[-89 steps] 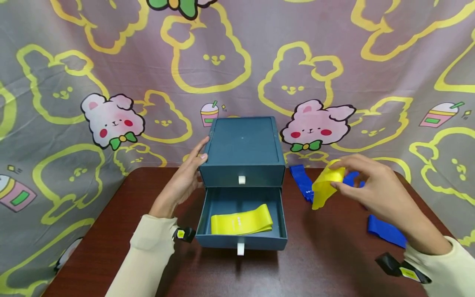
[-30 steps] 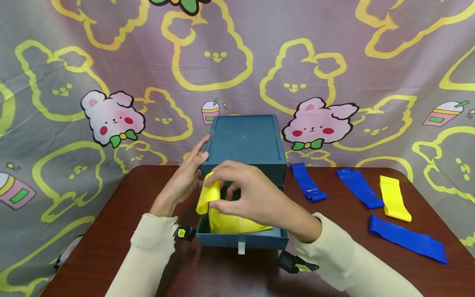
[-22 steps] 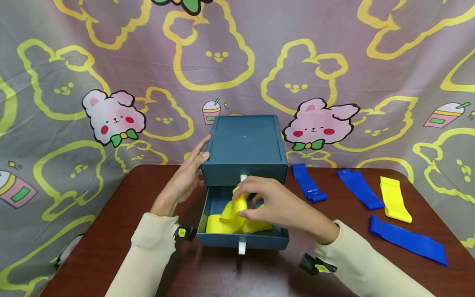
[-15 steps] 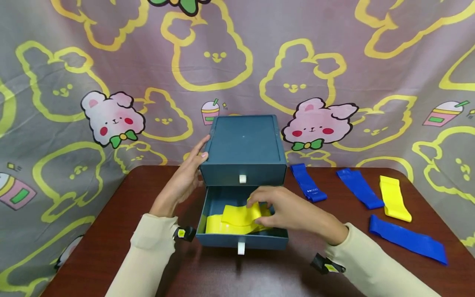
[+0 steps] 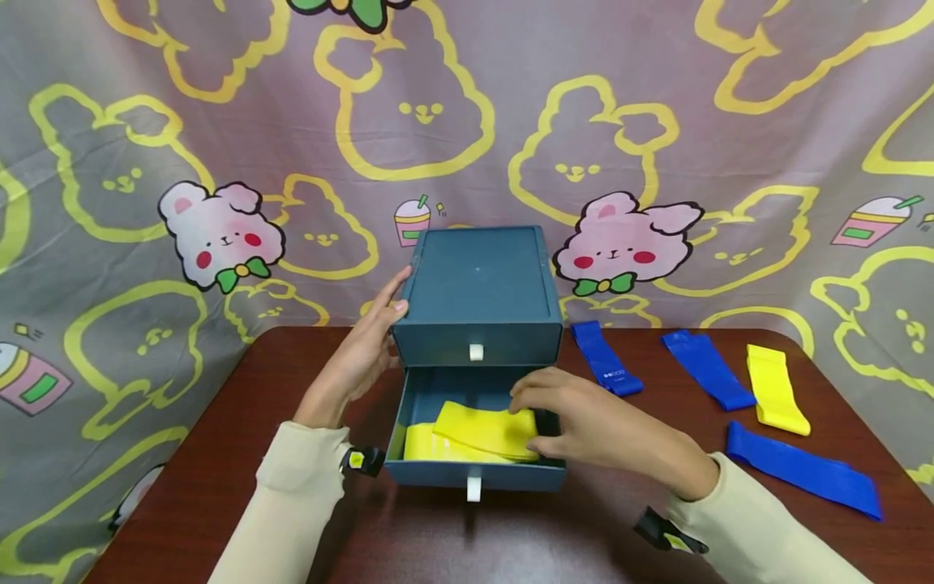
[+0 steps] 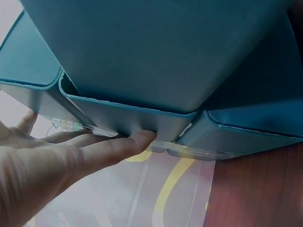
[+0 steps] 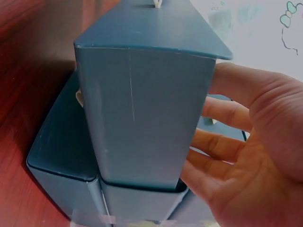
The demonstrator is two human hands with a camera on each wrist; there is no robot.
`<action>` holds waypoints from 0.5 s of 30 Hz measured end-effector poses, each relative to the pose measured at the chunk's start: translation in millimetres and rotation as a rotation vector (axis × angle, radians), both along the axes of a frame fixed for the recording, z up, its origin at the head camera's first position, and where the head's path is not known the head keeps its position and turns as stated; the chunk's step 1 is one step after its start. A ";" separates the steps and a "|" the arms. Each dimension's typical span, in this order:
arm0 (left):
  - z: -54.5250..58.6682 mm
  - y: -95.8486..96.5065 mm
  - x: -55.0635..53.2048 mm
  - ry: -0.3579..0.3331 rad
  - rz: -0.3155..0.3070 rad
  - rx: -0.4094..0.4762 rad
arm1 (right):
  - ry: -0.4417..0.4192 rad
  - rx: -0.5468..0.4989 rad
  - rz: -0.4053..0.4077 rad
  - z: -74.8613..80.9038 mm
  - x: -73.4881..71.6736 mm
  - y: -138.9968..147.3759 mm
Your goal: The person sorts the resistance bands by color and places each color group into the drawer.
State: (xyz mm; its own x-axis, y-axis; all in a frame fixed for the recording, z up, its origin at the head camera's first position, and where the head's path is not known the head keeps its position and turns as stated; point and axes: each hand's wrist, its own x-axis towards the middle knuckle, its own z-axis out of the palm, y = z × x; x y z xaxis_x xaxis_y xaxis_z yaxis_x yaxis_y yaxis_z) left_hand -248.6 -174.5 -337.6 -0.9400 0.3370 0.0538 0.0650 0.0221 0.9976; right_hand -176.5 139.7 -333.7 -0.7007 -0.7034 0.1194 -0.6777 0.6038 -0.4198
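Note:
A dark blue-green drawer cabinet [image 5: 477, 276] stands on the table, one drawer [image 5: 511, 477] pulled out at the front. Inside that drawer, a folded yellow resistance band [image 5: 485, 426] lies across another yellow resistance band [image 5: 422, 442]. My right hand [image 5: 587, 418] hovers at the drawer's right side, fingers parted and bent at the upper band's right end, gripping nothing. The right wrist view shows those fingers [image 7: 218, 142] past the drawer's side wall. My left hand [image 5: 357, 353] rests against the cabinet's left side with fingers extended; its thumb [image 6: 142, 138] touches the cabinet in the left wrist view.
Blue resistance bands lie on the right of the table: one near the cabinet [image 5: 604, 359], one farther right [image 5: 708, 369], one nearer the front [image 5: 803, 469]. A yellow band [image 5: 777, 391] lies among them. A patterned curtain [image 5: 467, 122] hangs behind.
My right hand has brought a yellow band from the right to the drawer, laid it over the other one, let go and drawn back rightward. My left hand stays put.

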 end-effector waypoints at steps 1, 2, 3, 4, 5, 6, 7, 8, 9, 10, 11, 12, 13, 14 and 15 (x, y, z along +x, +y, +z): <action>0.0 -0.3 0.1 0.000 0.000 0.000 | -0.005 -0.007 -0.010 0.6 1.1 1.8; 0.0 -0.5 0.3 0.000 -0.001 0.001 | -0.004 -0.014 -0.020 1.1 2.0 3.5; 0.0 -0.6 0.4 0.001 -0.001 0.002 | -0.004 -0.022 -0.029 1.6 3.1 5.2; 0.1 -0.6 0.6 0.001 -0.002 0.002 | -0.004 -0.029 -0.040 2.1 4.2 6.9; 0.1 -0.7 0.7 0.001 -0.002 0.003 | -0.002 -0.036 -0.049 2.5 5.2 8.6; 0.2 -0.6 0.8 0.002 -0.002 0.003 | -0.001 -0.044 -0.057 2.8 6.3 10.3; 0.2 -0.6 0.9 0.002 -0.002 0.002 | 0.000 -0.052 -0.064 2.8 7.4 12.1; 0.1 -0.5 0.9 0.002 -0.002 0.001 | 0.002 -0.057 -0.071 2.7 8.4 13.7; 0.0 -0.4 0.8 0.002 -0.001 0.000 | -0.002 -0.064 -0.077 2.6 9.4 15.3; -0.1 -0.4 0.8 0.002 0.000 -0.001 | 0.002 -0.068 -0.083 2.2 10.3 16.8; -0.2 -0.3 0.8 0.003 0.000 -0.002 | 0.011 -0.074 -0.087 1.7 11.1 18.4; -0.2 -0.1 0.8 0.003 0.000 -0.002 | 0.017 -0.083 -0.092 1.2 11.9 20.4; -0.2 0.1 0.8 0.003 0.001 -0.002 | 0.025 -0.093 -0.098 0.9 12.7 22.6; 0.0 0.2 0.9 0.003 0.001 -0.002 | 0.028 -0.106 -0.102 0.7 13.5 25.0; 0.0 0.1 0.9 0.002 0.001 -0.001 | 0.032 -0.118 -0.109 0.5 14.1 27.3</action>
